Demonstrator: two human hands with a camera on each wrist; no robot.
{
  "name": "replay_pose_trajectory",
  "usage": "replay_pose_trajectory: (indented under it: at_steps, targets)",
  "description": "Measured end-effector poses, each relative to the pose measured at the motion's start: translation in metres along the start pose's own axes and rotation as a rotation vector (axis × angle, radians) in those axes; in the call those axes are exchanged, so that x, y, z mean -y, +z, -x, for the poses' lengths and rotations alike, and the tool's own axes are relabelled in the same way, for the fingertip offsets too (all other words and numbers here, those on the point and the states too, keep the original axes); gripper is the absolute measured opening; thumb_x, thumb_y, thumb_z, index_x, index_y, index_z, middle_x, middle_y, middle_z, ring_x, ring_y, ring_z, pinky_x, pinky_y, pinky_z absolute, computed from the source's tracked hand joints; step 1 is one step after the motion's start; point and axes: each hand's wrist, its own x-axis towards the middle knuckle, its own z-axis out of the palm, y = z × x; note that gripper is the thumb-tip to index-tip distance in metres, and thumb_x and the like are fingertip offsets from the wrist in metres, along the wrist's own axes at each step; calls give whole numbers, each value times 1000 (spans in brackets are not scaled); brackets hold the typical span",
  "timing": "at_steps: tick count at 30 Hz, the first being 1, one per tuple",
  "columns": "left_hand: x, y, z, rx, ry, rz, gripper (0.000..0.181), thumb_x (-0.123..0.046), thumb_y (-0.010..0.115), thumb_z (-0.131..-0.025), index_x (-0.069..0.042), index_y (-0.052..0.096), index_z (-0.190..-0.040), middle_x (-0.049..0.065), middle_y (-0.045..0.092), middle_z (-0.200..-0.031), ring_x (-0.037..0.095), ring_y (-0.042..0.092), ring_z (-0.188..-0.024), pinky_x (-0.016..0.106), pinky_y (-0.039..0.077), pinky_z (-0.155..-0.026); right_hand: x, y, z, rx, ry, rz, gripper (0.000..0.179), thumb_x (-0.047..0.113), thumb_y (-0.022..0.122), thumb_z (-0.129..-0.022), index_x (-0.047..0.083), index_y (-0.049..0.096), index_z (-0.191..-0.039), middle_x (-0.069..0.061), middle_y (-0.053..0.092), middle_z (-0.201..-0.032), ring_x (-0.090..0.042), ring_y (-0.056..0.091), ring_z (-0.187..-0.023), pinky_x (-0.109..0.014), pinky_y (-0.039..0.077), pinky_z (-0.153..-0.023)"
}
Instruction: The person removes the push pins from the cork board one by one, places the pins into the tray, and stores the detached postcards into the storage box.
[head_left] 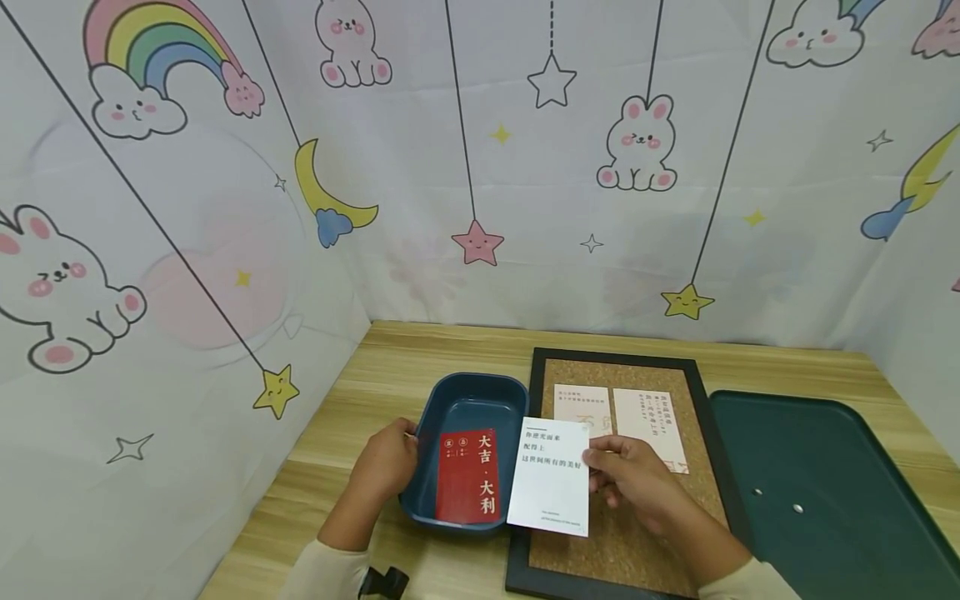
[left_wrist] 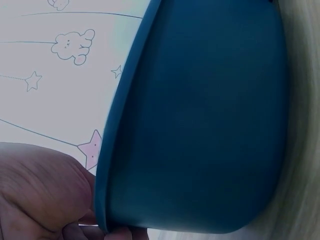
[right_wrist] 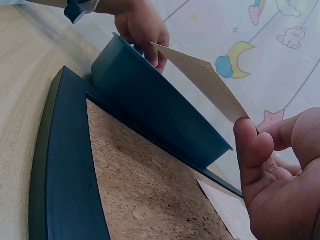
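My left hand [head_left: 385, 460] grips the left rim of a dark blue plastic bin [head_left: 480, 388], fingers and thumb around its edge in the left wrist view. A red card [head_left: 467, 477] with Chinese characters lies inside the bin. In my right hand [head_left: 628, 477], thumb and fingers pinch the right edge of a white printed card [head_left: 550, 475]. This card overlaps the bin's right rim and the corkboard's left edge in the head view. From the right wrist, the card [right_wrist: 205, 80] appears raised and tilted above the corkboard [right_wrist: 145, 175].
The black-framed corkboard [head_left: 600, 542] lies right of the bin, with a cream card [head_left: 582, 403] and another pale card [head_left: 649, 429] on it. A dark green tray [head_left: 847, 475] is at the right. Printed cloth [head_left: 525, 183] walls the wooden table [head_left: 420, 346].
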Motion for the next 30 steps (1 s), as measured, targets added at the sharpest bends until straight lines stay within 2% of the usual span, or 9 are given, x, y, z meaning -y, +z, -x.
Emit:
replay_pose_trajectory:
  at_steps: [12,30]
  targets:
    - [1,1,0,-5,1,1,18,-4,54,-99,4,64,-112,9,69,-89,22,63,-75,44,53,-68,-1,6,-3,12,1,-8,38,18,62,-102,-8,56,-129,-13,67,-93,-20,63,-75,-24,46,-52]
    - [2,3,0,-3,-16,26,20,-4,53,-100,4,65,-114,9,69,-91,21,64,-76,43,53,-67,-1,20,-6,-3,5,-37,32,14,64,-100,-8,59,-123,-14,68,-87,-19,62,-69,-24,44,-50]
